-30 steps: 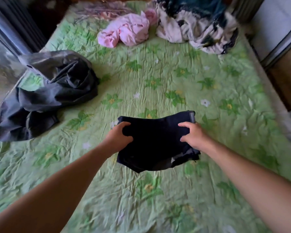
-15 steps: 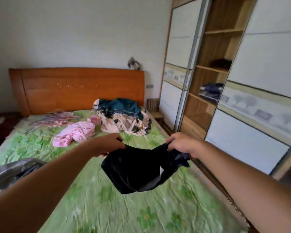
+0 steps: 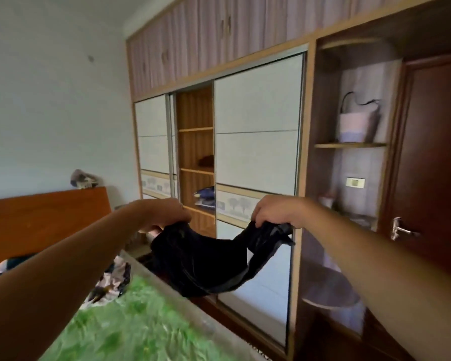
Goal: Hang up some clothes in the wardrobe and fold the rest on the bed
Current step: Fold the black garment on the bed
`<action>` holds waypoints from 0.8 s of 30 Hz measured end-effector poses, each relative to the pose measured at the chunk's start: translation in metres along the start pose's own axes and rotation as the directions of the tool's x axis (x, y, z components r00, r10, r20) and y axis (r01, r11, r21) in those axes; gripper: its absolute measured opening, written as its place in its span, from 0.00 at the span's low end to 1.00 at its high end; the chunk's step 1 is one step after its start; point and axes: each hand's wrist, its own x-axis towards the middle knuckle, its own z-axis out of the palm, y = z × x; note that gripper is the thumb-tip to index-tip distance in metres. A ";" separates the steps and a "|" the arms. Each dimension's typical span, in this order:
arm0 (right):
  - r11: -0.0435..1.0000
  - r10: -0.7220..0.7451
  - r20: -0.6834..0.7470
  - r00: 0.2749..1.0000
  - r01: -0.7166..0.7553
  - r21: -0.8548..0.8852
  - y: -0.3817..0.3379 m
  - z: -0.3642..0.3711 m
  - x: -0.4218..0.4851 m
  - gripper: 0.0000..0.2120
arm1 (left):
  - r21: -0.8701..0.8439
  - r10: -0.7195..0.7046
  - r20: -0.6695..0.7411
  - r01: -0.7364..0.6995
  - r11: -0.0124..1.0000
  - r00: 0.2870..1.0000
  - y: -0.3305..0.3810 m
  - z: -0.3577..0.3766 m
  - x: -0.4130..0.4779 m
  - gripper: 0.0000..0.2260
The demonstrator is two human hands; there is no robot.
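Note:
A dark navy folded garment (image 3: 206,264) hangs in the air between my two hands, sagging in the middle. My left hand (image 3: 164,213) grips its left end and my right hand (image 3: 274,211) grips its right end, both with fingers curled over the cloth. Behind the garment stands the wardrobe (image 3: 255,142) with white sliding doors, open at a narrow section of wooden shelves (image 3: 196,152). The bed (image 3: 130,332) with its green flowered sheet lies at the lower left.
A patterned heap of clothes (image 3: 112,280) lies on the bed near the wooden headboard (image 3: 37,225). Folded clothes (image 3: 205,198) sit on a wardrobe shelf. Open corner shelves hold a bag (image 3: 357,123). A dark wooden door (image 3: 432,162) with a metal handle stands at right.
I have lifted the dark garment off the bed and turned right with it, from facing the bed to facing the wardrobe. Both hands keep their grip throughout.

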 end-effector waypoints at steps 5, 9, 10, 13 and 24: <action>0.996 0.083 -0.110 0.990 -0.086 -0.021 0.106 -0.085 -0.018 0.17 | -0.028 0.143 0.073 -0.142 0.990 0.987 0.124 0.049 0.046 0.12; 0.990 0.142 -0.140 0.980 -0.142 0.011 0.186 -0.140 -0.031 0.13 | -0.052 0.228 0.095 -0.224 0.973 0.969 0.210 0.098 0.080 0.14; 0.987 0.161 -0.147 0.976 -0.160 0.021 0.204 -0.152 -0.032 0.11 | -0.053 0.240 0.109 -0.236 0.970 0.965 0.228 0.109 0.089 0.14; 0.977 0.214 -0.158 0.964 -0.210 0.039 0.250 -0.180 -0.025 0.17 | -0.075 0.259 0.150 -0.250 0.965 0.954 0.270 0.136 0.120 0.14; 0.985 0.170 -0.081 0.982 -0.172 -0.013 0.314 -0.206 0.110 0.16 | -0.082 0.196 0.142 -0.186 0.979 0.970 0.303 0.174 0.258 0.12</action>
